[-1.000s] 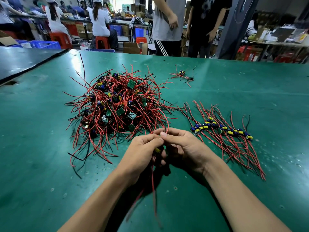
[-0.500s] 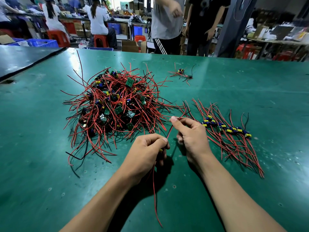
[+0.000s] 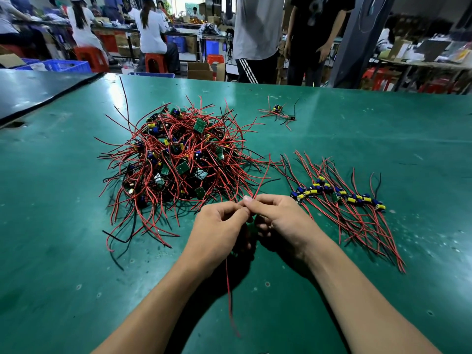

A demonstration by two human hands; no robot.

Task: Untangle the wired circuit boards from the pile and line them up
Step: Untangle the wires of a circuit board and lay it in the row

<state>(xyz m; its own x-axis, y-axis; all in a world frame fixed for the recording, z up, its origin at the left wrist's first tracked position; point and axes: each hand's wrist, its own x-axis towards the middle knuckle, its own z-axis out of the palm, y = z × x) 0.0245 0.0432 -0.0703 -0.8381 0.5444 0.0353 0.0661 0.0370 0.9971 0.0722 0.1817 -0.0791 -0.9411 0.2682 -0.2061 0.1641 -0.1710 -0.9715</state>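
Busy workshop behind, green worktop (image 3: 76,251) before me. A short row (image 3: 339,195) of boards lies lined up at the right; the pile (image 3: 178,162) at the left is large, so I judge most work remains. Both grips are clamped: left hand (image 3: 217,231) and right hand (image 3: 283,221) pinch one red wire (image 3: 260,180) just near of the pile, whose trailing leads could snag. A stray board (image 3: 279,112) lies far off

Single view: wide-angle camera worn on the head. Faces forward and down over the green-matted worktable (image 3: 63,226) from its near side. The left hand (image 3: 217,226) and right hand (image 3: 283,221) sit close under the lens, just below centre, both pinching a thin red wire (image 3: 261,180); forearms enter from the bottom edge. Far table edge and workshop background fill the top quarter. Lines bow toward the frame edges.
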